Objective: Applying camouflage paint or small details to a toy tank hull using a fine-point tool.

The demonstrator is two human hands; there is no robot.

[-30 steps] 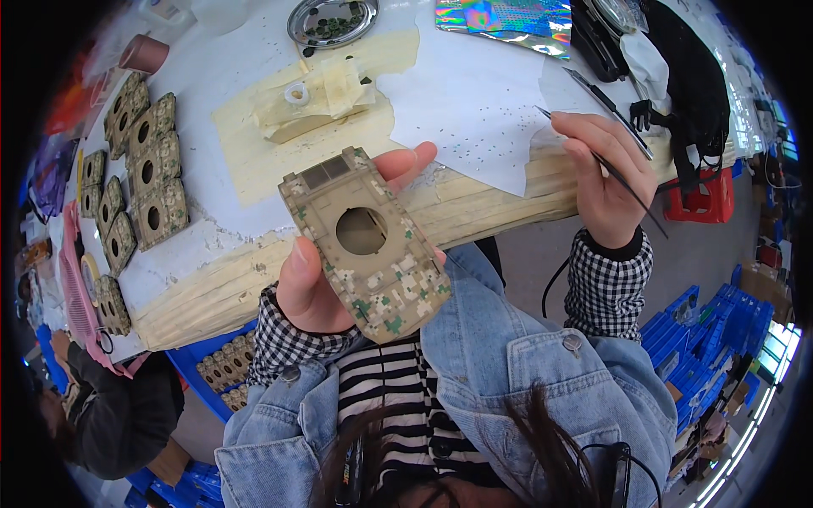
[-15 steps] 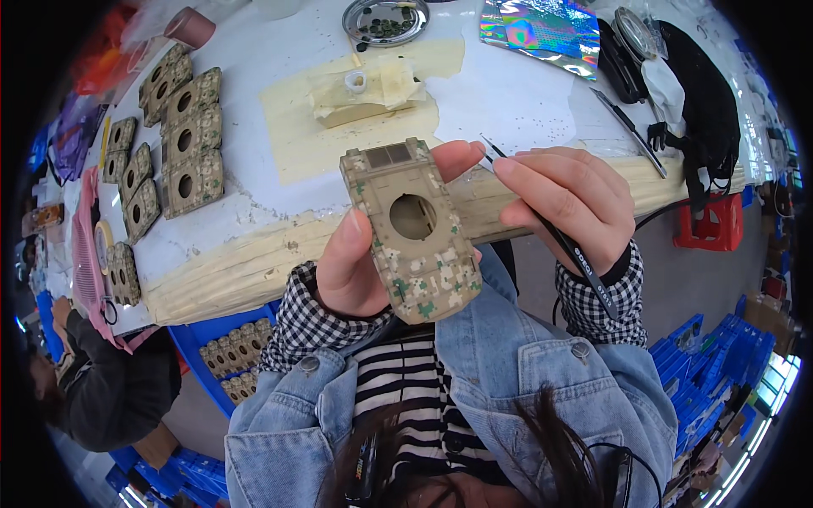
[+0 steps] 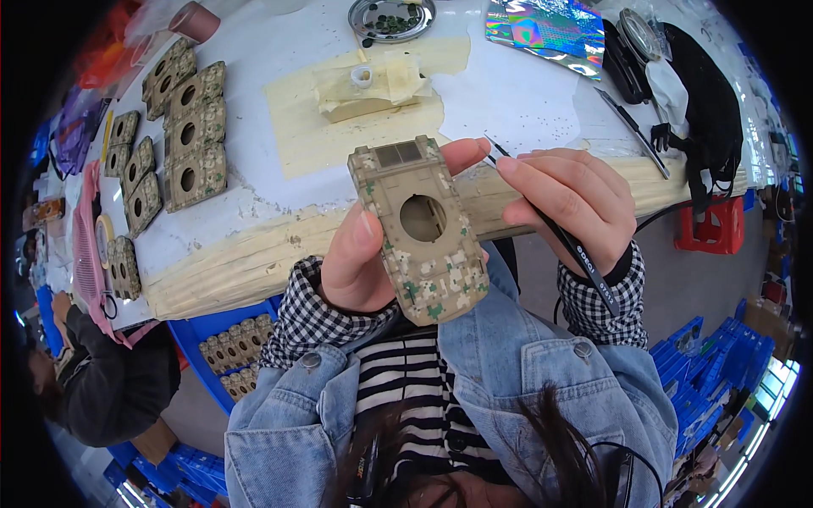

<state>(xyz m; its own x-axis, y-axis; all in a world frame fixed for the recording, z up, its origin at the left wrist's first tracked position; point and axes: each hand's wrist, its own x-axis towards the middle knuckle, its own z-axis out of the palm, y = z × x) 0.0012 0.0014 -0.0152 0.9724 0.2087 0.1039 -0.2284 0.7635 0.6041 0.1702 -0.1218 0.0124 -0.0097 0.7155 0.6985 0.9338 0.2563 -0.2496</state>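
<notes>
My left hand (image 3: 366,262) holds a tan toy tank hull (image 3: 421,229) with green and white camouflage patches and a round hole in its top, raised in front of my chest. My right hand (image 3: 566,203) grips a thin black paintbrush (image 3: 559,233) like a pen. The brush tip is close to the hull's upper right corner, beside my left fingertips. Both cuffs are black-and-white checked under a denim jacket.
Several more camouflage hulls (image 3: 188,127) lie in rows at the table's left, others in a blue crate (image 3: 239,356) below. A round metal dish (image 3: 391,17) and taped beige parts (image 3: 373,85) sit behind. A black bag (image 3: 703,102), a red stool (image 3: 710,229) and another person (image 3: 102,381) are nearby.
My left hand has lifted the hull nearer and more centred. My right hand with the brush has moved left from the table edge until the tip is by the hull.
</notes>
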